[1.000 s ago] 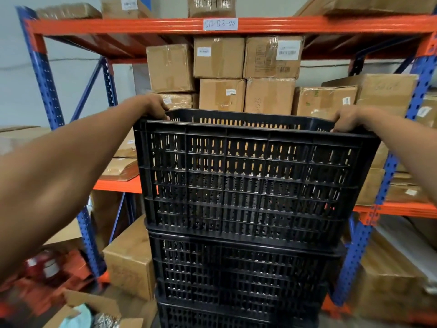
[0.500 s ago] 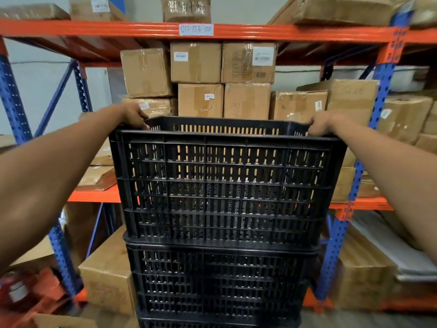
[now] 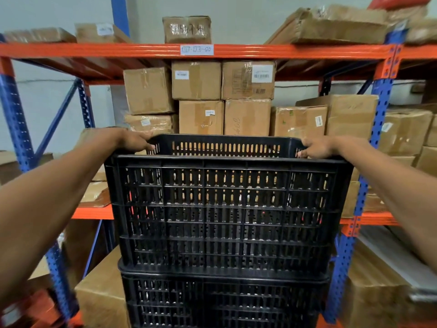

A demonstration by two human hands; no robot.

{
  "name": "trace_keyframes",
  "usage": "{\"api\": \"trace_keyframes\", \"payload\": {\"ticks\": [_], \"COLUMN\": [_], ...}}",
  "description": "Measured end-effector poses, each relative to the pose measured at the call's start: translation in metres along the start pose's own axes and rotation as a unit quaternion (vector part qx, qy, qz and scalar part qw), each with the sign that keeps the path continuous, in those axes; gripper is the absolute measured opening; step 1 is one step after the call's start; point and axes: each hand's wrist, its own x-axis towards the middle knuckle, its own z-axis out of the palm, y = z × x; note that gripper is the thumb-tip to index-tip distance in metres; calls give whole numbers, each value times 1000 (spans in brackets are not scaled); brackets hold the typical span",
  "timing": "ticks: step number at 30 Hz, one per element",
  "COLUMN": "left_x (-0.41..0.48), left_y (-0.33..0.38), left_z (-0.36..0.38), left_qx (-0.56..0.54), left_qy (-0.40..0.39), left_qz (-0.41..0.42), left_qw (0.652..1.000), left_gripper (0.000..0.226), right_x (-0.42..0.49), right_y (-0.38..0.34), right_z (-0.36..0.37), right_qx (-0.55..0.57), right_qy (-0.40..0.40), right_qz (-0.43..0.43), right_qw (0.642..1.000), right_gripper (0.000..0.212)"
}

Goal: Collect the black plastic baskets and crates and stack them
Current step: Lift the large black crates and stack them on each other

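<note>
Top crate held by both hands at its short ends, sitting on the stack.

The top crate (image 3: 224, 209) lies with its long axis running left to right across the view, directly between the two grips and square above the lower crate (image 3: 224, 301). The left hand (image 3: 136, 140) is closed over the left end of the rim and the right hand (image 3: 316, 147) over the right end, fingers curled inside, both equally near. It seems seated on the crate below, in front of the shelf rack (image 3: 94, 52) loaded with cardboard boxes (image 3: 196, 80); any further move likely means straight down or letting go.
</note>
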Motion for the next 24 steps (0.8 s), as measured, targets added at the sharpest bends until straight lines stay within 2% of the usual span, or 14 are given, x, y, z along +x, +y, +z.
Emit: {"api": "trace_keyframes", "payload": {"ticks": [8, 13, 15, 18, 20, 24], "left_x": [11, -5, -13, -29, -42, -80], "left_y": [-5, 5, 10, 15, 23, 49], "left_z": [2, 2, 1, -7, -13, -24], "left_qx": [28, 2, -4, 13, 9, 6], "left_qy": [5, -17, -2, 47, 72, 111], "left_qz": [20, 9, -5, -27, -22, -9], "left_qw": [999, 1000, 1000, 998, 997, 994], "left_gripper": [47, 48, 46, 42, 43, 47], "right_x": [11, 3, -5, -18, -31, -67], "right_y": [5, 3, -1, -9, -16, -37], "right_z": [4, 4, 3, -2, -8, -22], "right_qx": [16, 19, 21, 40, 44, 86], "right_qy": [11, -1, -3, 45, 82, 108], "right_qz": [-2, -14, -5, -19, -29, -26], "right_qw": [1000, 1000, 1000, 998, 995, 990], "right_gripper": [40, 51, 55, 47, 43, 45]}}
